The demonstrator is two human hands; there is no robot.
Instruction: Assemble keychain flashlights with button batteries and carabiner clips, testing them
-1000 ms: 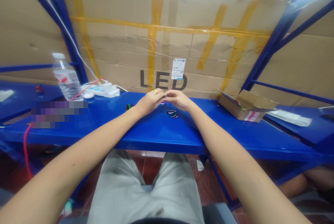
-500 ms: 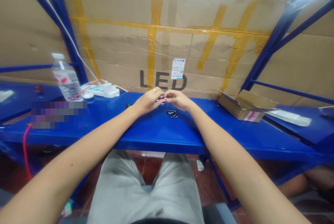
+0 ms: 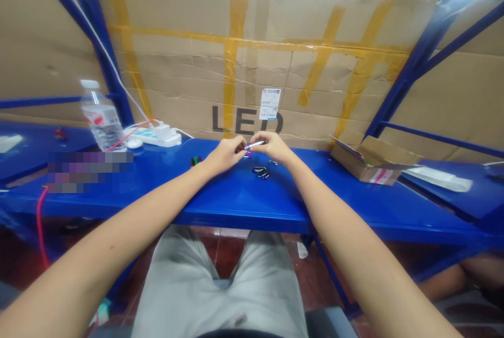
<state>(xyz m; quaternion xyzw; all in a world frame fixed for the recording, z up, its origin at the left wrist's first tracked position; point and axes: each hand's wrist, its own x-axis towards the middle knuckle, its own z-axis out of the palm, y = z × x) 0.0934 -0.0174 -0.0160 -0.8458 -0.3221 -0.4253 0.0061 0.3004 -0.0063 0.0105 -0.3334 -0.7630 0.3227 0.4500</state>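
Note:
My left hand [image 3: 224, 154] and my right hand [image 3: 273, 147] meet over the middle of the blue metal bench [image 3: 236, 196]. Both are closed in a pinch on a thin white-silver stick-like piece [image 3: 254, 145] stretched between them. A small purple part [image 3: 248, 155] sits just under the fingers; I cannot tell if the left hand also holds it. A few small dark clip-like parts [image 3: 260, 172] lie on the bench just in front of my right hand. More tiny coloured parts [image 3: 195, 160] lie to the left of my left wrist.
A water bottle [image 3: 101, 117], a white power strip with plugs [image 3: 157, 135] and a red cable stand at the back left. An open cardboard box [image 3: 370, 158] sits at the right. A taped cardboard wall marked LED [image 3: 252, 65] backs the bench. Blue rack posts flank it.
My hands have drawn slightly apart and lifted a little. A thin light stick now shows between the fingertips where they were pinched tight together before.

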